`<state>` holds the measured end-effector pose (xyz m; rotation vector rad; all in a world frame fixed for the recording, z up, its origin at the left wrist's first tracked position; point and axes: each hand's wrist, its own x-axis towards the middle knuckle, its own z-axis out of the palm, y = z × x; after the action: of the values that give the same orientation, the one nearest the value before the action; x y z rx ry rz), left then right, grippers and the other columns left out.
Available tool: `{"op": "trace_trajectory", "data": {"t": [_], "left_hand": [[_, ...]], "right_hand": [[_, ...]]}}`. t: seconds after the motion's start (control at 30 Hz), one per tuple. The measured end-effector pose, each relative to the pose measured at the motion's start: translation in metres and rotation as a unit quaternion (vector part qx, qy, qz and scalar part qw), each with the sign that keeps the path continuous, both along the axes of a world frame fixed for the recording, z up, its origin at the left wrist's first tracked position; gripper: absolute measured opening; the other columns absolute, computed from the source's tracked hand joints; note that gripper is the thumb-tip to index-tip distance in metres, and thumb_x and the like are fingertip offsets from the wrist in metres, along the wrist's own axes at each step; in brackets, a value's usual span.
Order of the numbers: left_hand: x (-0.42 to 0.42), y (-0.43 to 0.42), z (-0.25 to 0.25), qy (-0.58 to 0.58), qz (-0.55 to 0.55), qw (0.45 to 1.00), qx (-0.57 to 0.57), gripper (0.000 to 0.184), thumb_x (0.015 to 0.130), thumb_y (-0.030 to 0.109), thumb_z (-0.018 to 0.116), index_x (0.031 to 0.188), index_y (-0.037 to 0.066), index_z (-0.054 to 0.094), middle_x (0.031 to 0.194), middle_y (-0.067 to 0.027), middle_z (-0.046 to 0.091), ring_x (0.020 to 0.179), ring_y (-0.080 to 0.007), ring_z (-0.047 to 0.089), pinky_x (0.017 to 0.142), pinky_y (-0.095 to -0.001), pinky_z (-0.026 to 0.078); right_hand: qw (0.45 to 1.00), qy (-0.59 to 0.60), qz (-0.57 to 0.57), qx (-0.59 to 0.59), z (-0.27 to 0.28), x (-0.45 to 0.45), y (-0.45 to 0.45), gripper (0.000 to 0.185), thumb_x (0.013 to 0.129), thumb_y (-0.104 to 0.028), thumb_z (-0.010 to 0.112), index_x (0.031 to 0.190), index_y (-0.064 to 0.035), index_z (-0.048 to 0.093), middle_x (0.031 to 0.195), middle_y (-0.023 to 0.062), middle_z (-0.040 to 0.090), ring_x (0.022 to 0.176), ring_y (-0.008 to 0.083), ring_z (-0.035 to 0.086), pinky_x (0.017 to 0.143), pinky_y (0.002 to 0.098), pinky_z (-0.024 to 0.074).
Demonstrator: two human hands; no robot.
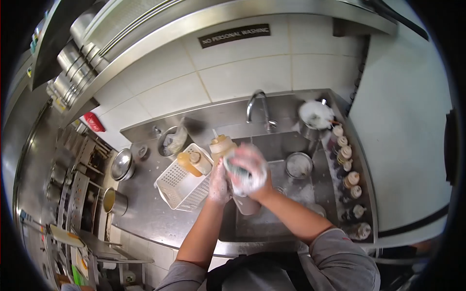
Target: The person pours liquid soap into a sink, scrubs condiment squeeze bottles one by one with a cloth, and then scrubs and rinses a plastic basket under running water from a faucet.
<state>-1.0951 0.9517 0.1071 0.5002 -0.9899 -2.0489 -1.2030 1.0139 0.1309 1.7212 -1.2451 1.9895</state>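
Head view: two hands (256,167) gripping one blurred foamy item (248,184); one basket (180,185), one faucet (265,107).

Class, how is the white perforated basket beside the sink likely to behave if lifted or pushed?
The white perforated basket is probably light, judging by its pierced, plastic-looking walls. It seems stiff, since its sides stand upright unsupported. Lifted, it may dip toward the end where the bottles sit.

white tiled wall (242,65) below steel shelf (228,15)
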Motion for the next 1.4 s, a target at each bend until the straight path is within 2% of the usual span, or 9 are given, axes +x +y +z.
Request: {"op": "trace_trajectory", "data": {"t": [0.07,0.13,0.23,0.33,0.37,0.47,0.77,0.9,1.4], "left_hand": [[-0.005,0.016,-0.006,-0.083,-0.045,0.995,-0.016,0.054,0.093,0.048,0.032,0.129,0.008,0.038,0.124,-0.0118,0.048,0.111,-0.0236,0.050,0.093,-0.0393,0.042],[-0.006,0.029,-0.009,-0.045,-0.063,0.997,0.007,0.050,0.094,0.041,0.038,0.126,0.004,0.038,0.120,-0.0097,0.050,0.107,-0.0207,0.052,0.090,-0.0358,0.044],[-0.002,0.033,-0.017,0.011,-0.067,0.997,-0.043,0.058,0.089,0.043,0.048,0.129,0.004,0.036,0.124,-0.0080,0.047,0.112,-0.0203,0.048,0.093,-0.0341,0.041],[0.000,0.043,-0.014,0.034,-0.093,0.994,-0.044,0.060,0.087,0.042,0.052,0.130,0.004,0.035,0.125,-0.0079,0.047,0.113,-0.0204,0.047,0.094,-0.0338,0.039],[0.001,0.042,-0.018,0.040,-0.086,0.992,-0.083,0.060,0.087,0.040,0.053,0.131,0.003,0.033,0.125,-0.0079,0.046,0.114,-0.0203,0.046,0.095,-0.0346,0.039],[0.003,0.039,-0.020,-0.031,-0.070,0.987,-0.140,0.061,0.086,0.038,0.054,0.132,0.002,0.032,0.125,-0.0086,0.046,0.115,-0.0203,0.046,0.095,-0.0348,0.038],[0.010,0.051,0.005,0.015,-0.078,0.983,-0.167,0.078,0.076,0.043,0.065,0.131,-0.001,0.031,0.126,-0.0096,0.044,0.116,-0.0202,0.044,0.097,-0.0335,0.036],[0.016,0.053,0.000,0.016,-0.046,0.971,-0.232,0.094,0.069,0.056,0.068,0.133,0.000,0.028,0.127,-0.0095,0.043,0.117,-0.0213,0.043,0.098,-0.0358,0.035],[0.019,0.062,0.021,0.037,-0.068,0.973,-0.217,0.070,0.079,0.036,0.064,0.130,0.000,0.033,0.124,-0.0099,0.047,0.115,-0.0219,0.045,0.098,-0.0339,0.035]], "right_hand": [[0.897,-0.386,0.140,0.163,0.006,-0.013,-0.007,0.031,0.065,-0.018,0.073,0.093,-0.0071,0.063,0.097,0.0107,0.060,0.094,0.0338,0.057,0.085,0.0418,0.0458],[0.904,-0.383,0.085,0.171,0.008,-0.004,0.003,0.027,0.071,-0.019,0.068,0.094,-0.0060,0.063,0.099,0.0119,0.061,0.090,0.0303,0.058,0.083,0.0375,0.0472],[0.995,0.053,-0.084,0.027,0.022,0.010,0.030,0.024,0.073,-0.013,0.062,0.095,-0.0033,0.061,0.100,0.0142,0.060,0.089,0.0290,0.058,0.083,0.0372,0.0457],[0.928,-0.297,0.098,0.202,0.009,-0.005,0.031,0.029,0.069,-0.013,0.064,0.097,-0.0050,0.061,0.102,0.0141,0.060,0.093,0.0318,0.057,0.085,0.0406,0.0447],[0.992,-0.030,-0.087,0.088,0.013,-0.002,0.030,0.028,0.071,-0.013,0.063,0.098,-0.0041,0.060,0.098,0.0137,0.060,0.090,0.0297,0.057,0.081,0.0383,0.0461],[0.998,0.001,-0.055,0.021,0.025,0.008,0.048,0.027,0.072,-0.014,0.061,0.097,-0.0027,0.059,0.092,0.0131,0.060,0.088,0.0289,0.057,0.080,0.0374,0.0459],[0.977,-0.184,0.054,0.088,0.038,0.003,0.051,0.032,0.068,-0.016,0.063,0.097,-0.0015,0.057,0.089,0.0123,0.059,0.082,0.0267,0.058,0.077,0.0344,0.0454],[0.998,-0.058,0.019,0.031,0.050,0.011,0.064,0.029,0.069,-0.012,0.062,0.096,-0.0030,0.059,0.086,0.0112,0.062,0.079,0.0247,0.059,0.077,0.0329,0.0458],[0.991,-0.093,0.024,0.091,0.047,0.001,0.056,0.020,0.067,-0.009,0.061,0.087,-0.0083,0.064,0.091,0.0127,0.060,0.091,0.0316,0.055,0.080,0.0401,0.0440]]}}
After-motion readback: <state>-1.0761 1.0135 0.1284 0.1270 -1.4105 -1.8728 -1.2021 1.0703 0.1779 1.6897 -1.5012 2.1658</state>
